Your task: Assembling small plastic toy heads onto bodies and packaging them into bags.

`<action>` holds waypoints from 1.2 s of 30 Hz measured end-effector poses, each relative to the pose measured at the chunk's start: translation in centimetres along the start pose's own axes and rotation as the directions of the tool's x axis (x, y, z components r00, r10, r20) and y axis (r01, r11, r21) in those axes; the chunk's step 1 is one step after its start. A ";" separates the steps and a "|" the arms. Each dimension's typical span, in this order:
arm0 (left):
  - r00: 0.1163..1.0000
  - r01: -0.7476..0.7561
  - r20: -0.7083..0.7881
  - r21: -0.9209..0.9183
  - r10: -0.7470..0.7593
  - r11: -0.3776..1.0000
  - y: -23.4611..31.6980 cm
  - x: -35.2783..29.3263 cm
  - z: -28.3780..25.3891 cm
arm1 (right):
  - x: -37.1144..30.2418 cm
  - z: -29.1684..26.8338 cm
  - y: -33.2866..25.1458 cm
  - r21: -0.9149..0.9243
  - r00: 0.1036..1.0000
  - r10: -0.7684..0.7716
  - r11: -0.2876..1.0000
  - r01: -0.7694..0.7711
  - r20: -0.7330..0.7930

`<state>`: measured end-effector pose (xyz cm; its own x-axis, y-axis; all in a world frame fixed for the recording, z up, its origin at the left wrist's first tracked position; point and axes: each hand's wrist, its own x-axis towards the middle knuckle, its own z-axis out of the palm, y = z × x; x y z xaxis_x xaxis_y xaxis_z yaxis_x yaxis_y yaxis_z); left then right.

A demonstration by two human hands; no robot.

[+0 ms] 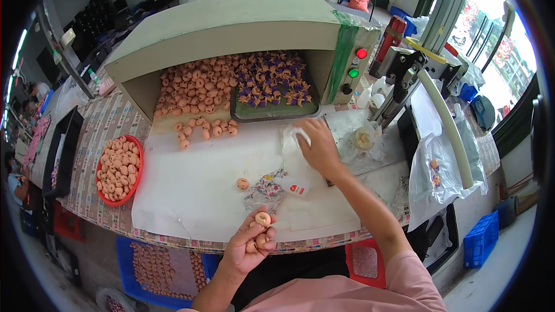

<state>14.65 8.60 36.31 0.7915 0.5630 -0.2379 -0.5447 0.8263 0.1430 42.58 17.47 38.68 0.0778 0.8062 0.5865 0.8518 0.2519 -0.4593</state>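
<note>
My left hand (246, 251), near the table's front edge, is closed around several small flesh-coloured doll heads (262, 219); the top one shows a round hole. Farther forward, my right hand (319, 145) reaches over a crumpled white cloth or paper (293, 149), fingers and thumb apart. I see nothing held in it. Between the hands lie a single doll head (243, 184), a clear bag of small multicoloured pieces (267, 189) and a white card with a red print (293, 186).
A beige box-shaped housing (225, 20) shelters a heap of doll heads (196, 86) and a dark tray (277, 117) of small purple-and-tan figures. A red basin (137, 174) of heads stands left. A metal press with a lever (399, 89) stands right. Below sits a blue crate (128, 277).
</note>
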 end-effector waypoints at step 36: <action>0.996 -0.075 0.007 0.629 0.091 0.774 -3.9 3.1 1.6 | -11.4 -9.3 -7.4 0.554 0.951 -0.011 0.815 -0.170 0.308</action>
<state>19.72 7.14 36.50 0.7410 0.6356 -0.2168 -0.3069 0.6077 0.7325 40.25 1.44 41.64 -0.0946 0.9292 0.3572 0.3938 0.3645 -0.8438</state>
